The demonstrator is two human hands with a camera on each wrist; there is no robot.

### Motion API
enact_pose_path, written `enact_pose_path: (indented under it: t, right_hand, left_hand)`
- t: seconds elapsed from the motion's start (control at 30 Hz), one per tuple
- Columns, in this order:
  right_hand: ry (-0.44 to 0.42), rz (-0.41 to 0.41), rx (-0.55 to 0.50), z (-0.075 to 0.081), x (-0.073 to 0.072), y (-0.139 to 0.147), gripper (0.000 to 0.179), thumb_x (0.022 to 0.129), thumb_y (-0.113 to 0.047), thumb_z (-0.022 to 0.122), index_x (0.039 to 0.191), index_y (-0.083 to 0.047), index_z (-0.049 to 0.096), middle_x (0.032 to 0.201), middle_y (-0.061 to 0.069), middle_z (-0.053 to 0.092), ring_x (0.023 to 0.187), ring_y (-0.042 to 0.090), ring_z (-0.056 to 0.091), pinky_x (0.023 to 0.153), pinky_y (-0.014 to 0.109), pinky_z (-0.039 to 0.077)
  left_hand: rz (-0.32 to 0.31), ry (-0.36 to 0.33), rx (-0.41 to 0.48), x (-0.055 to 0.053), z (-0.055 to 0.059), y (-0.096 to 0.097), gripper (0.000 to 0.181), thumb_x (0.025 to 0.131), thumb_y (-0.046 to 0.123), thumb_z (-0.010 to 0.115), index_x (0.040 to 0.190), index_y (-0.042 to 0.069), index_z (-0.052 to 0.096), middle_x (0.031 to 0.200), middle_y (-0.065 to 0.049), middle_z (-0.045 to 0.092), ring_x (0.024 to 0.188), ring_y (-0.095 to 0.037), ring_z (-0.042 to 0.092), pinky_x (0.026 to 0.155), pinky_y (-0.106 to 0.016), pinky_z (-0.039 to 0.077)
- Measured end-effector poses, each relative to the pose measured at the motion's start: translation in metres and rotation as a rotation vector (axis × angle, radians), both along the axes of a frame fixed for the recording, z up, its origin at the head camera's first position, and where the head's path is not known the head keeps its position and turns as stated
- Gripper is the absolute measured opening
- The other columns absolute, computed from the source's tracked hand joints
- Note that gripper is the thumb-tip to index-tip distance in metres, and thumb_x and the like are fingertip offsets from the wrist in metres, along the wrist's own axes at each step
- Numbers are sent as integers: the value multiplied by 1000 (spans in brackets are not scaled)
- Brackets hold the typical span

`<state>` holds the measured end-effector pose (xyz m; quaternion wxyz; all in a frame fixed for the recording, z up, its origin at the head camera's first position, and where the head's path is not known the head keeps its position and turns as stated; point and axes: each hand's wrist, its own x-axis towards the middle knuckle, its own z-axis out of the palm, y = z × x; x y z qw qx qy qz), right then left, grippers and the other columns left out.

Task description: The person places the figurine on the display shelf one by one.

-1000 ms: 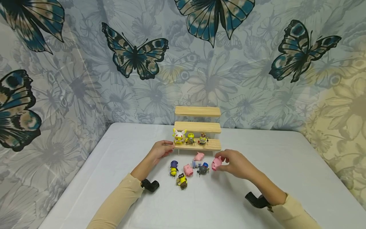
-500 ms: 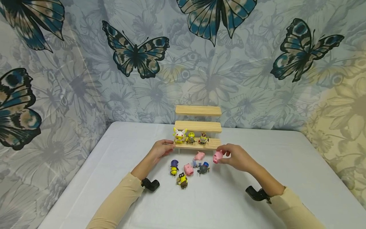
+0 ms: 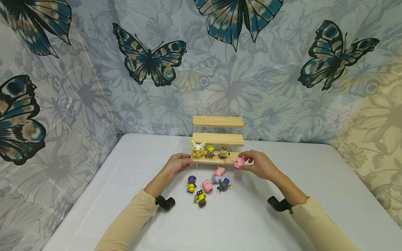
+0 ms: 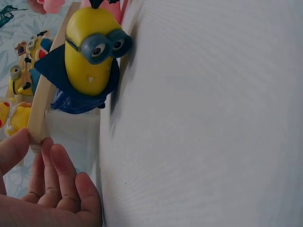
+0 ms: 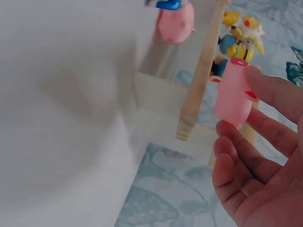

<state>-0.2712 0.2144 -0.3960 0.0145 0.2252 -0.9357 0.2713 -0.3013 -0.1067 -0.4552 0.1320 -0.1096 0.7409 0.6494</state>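
My right hand pinches a pink pig figurine between thumb and fingers at the right end of the bottom tier of a wooden display shelf. In the right wrist view that pig overlaps the board. My left hand holds the bottom board's left end; thumb and fingertips meet at its corner in the left wrist view. On this tier stand a white-and-yellow horned figurine, a yellow figurine and a minion figurine with brown on top.
Before the shelf on the white-covered table lie two pink pigs, a minion in a purple hat, a brown-and-yellow minion and a grey figurine with a blue top. Butterfly-print cloth hangs behind.
My right hand has carried the pink pig up and away from me, from over the table to the right end of the bottom tier. The left hand has stayed on the board.
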Motion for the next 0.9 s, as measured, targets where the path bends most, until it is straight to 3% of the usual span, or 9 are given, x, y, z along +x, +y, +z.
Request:
enact_pose_path:
  t: [0.2,0.63,0.9]
  right_hand:
    - [36,-19,-9,2,-12,2,34,81,-13,77,112,-2,69,93,10,67,84,26,59,70,32,45]
    - [19,-45,16,0,-26,-2,39,82,-14,76,118,0,67,94,13,66,82,23,55,67,30,42]
    - [4,-6,1,-8,-29,-2,37,87,-11,70,123,-1,65,102,16,65,83,23,56,64,29,43]
  left_hand:
    - [3,0,1,0,0,0,31,90,17,70,118,5,64,88,2,69,81,-11,65,70,-23,50]
    - [3,-1,5,0,2,1,31,90,16,70,118,5,64,85,4,69,79,-10,65,68,-22,49]
    - [-1,-8,3,1,2,0,32,89,17,71,118,5,64,88,3,69,81,-11,65,72,-25,51]
